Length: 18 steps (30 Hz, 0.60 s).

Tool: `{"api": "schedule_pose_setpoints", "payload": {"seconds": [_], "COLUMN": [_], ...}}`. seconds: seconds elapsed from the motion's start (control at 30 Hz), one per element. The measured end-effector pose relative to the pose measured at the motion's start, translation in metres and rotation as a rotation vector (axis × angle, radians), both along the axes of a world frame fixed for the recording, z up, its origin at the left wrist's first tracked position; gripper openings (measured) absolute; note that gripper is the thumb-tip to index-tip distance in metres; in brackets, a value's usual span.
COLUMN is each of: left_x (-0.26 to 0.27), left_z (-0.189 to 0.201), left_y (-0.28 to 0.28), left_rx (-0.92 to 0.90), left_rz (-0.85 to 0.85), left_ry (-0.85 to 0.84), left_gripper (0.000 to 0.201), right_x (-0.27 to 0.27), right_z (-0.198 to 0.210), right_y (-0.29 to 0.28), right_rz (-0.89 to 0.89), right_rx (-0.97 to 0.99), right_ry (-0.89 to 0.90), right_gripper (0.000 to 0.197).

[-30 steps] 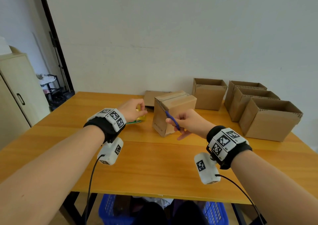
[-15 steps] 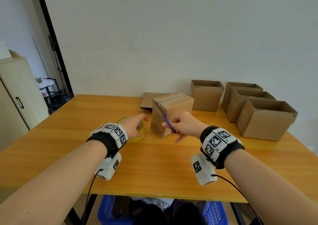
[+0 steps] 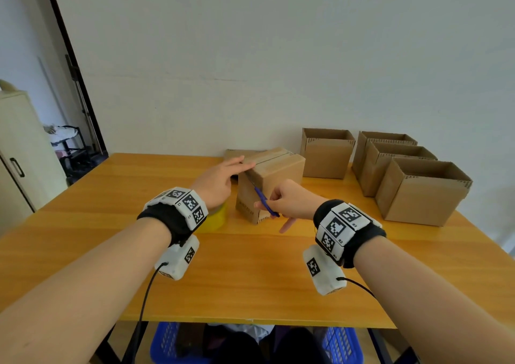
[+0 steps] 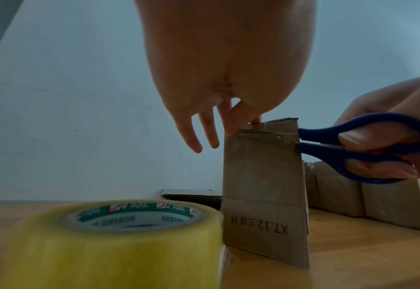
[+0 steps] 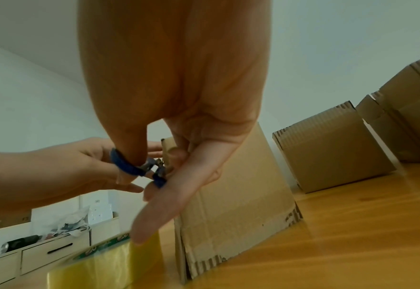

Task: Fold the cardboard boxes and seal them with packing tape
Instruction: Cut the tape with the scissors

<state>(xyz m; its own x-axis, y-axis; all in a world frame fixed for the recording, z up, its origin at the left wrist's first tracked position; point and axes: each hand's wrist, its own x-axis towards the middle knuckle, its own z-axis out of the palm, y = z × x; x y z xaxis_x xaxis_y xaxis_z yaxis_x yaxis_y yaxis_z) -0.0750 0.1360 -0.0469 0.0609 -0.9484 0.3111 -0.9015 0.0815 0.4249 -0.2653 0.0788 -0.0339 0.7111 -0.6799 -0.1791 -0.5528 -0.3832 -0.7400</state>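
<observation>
One box nearly sealed, several more wait open

Our right hand (image 3: 289, 200) clamps its grip on the scissors (image 4: 362, 144) at the closed box (image 3: 269, 182) mid-counter; left hand (image 3: 220, 181), fingers straight, presses its top; four open boxes (image 3: 420, 191) remain, tape roll (image 4: 110, 240) beside.

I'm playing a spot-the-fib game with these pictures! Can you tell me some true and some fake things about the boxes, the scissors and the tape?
1. The right hand holds blue scissors. True.
2. The tape roll is red. False: it is yellow.
3. The left hand touches the closed box at its top edge. True.
4. The four boxes on the right are taped shut on top. False: their tops are open.
</observation>
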Motion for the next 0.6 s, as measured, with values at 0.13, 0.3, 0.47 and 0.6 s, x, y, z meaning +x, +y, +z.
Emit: {"api": "schedule_pose_setpoints", "payload": {"seconds": [0.13,0.3,0.47,0.6], "left_x": [0.001,0.002,0.001,0.002], "left_z": [-0.001,-0.002,-0.003,-0.001], "left_y": [-0.001,-0.002,-0.003,-0.002], "left_rx": [-0.017,-0.012,-0.015,0.005], "left_rz": [0.0,-0.014,-0.016,-0.018], "left_ry": [0.024,0.061,0.097,0.092], "left_gripper": [0.067,0.064,0.061,0.053], "right_x": [0.002,0.002,0.004,0.006], "right_z": [0.004,0.01,0.017,0.015], "right_y": [0.0,-0.002,-0.001,0.0], "right_rz": [0.022,0.031,0.034,0.094], "right_rx": [-0.006,0.005,-0.001,0.04], "right_ry": [0.059,0.115,0.175,0.339], "right_gripper": [0.04,0.038,0.033,0.018]}}
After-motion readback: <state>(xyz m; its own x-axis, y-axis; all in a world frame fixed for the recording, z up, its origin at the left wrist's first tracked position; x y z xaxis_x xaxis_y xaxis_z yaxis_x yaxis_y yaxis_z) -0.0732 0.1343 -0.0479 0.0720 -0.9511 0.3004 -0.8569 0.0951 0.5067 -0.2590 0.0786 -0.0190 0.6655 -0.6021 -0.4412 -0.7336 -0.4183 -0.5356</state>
